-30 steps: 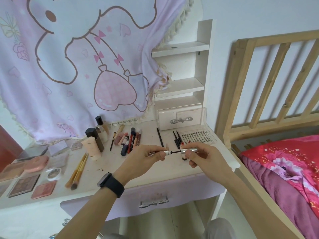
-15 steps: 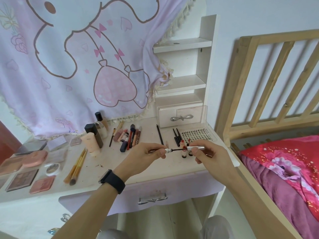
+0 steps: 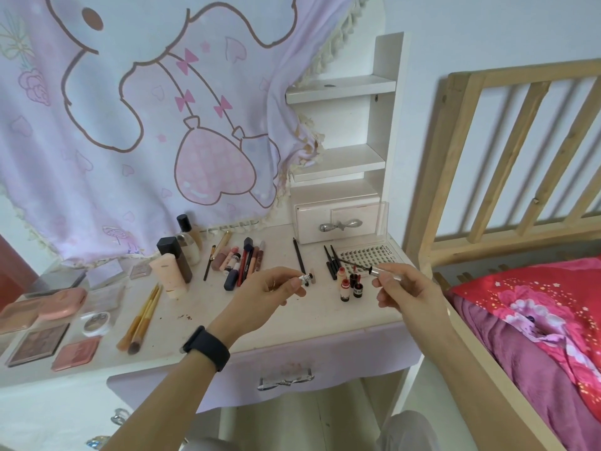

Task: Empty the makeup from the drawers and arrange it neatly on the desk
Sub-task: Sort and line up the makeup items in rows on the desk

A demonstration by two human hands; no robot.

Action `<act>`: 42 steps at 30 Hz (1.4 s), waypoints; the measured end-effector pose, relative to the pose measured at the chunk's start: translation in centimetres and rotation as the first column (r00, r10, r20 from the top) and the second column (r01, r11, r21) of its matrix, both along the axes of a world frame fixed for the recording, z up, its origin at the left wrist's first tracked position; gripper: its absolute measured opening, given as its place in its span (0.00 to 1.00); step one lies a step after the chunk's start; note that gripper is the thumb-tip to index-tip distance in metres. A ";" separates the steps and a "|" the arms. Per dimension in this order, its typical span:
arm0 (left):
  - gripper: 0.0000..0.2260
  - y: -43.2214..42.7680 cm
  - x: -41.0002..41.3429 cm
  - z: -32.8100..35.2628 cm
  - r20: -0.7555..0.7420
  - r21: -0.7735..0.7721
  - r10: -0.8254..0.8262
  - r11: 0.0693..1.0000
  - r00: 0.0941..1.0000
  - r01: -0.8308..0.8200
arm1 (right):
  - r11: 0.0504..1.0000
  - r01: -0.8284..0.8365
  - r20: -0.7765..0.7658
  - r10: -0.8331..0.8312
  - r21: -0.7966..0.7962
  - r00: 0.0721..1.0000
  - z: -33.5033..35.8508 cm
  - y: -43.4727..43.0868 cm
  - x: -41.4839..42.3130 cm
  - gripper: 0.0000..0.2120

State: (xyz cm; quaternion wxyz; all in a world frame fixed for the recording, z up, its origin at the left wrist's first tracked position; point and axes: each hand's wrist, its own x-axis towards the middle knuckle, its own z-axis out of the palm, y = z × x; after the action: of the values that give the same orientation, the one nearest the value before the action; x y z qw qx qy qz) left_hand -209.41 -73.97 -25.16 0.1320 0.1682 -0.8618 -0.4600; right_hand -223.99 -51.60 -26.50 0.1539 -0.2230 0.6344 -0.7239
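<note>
nearest the camera, the front drawer (image 3: 292, 362) under the bench (image 3: 292, 323) is sitting closed. just above the bench's front part, the two hands are now holding apart what was one joined piece a moment ago. the left hand (image 3: 266, 292) is pinching the mascara tube (image 3: 305, 277) between thumb and fingertips, its open end pointing right. the right hand (image 3: 409, 291) is pinching the silver cap of the wand (image 3: 361, 265), whose dark brush is pointing up and left, fully clear of the tube. so the mascara is not yet lying on the bench; it is looking as though the person is checking it, and it is probably needing to be closed again before joining a row, since a bare brush could be smearing the surface. between the hands and a little further back, the small lip bottles (image 3: 349, 284) are standing together, just in front of the dark pencils (image 3: 330, 262) and the lash tray (image 3: 364, 255). at the back, the small drawer (image 3: 338, 219) is appearing shut.
</note>
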 end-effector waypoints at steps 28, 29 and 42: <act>0.15 -3.3 -16.1 -4.6 0.356 -0.138 0.377 0.926 0.855 -0.351 | 0.964 -0.079 0.508 0.202 -0.253 0.837 -2.9 -0.4 -5.5 0.13; 0.17 -3.2 -16.6 -4.7 0.373 -0.173 0.386 0.922 0.844 -0.345 | 0.964 -0.076 0.505 0.199 -0.254 0.840 -3.1 -0.4 -5.6 0.13; 0.24 -2.9 -17.6 -5.3 0.385 -0.365 0.464 0.870 0.798 -0.330 | 0.955 -0.048 0.562 0.213 -0.294 0.799 -3.7 -1.3 -4.5 0.08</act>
State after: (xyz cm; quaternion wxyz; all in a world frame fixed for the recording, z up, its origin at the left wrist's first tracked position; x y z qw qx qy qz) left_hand -226.98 -76.84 -30.46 0.0406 0.4309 -0.8685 -0.2416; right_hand -228.48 -52.93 -30.16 0.3612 -0.0504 0.4359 -0.8228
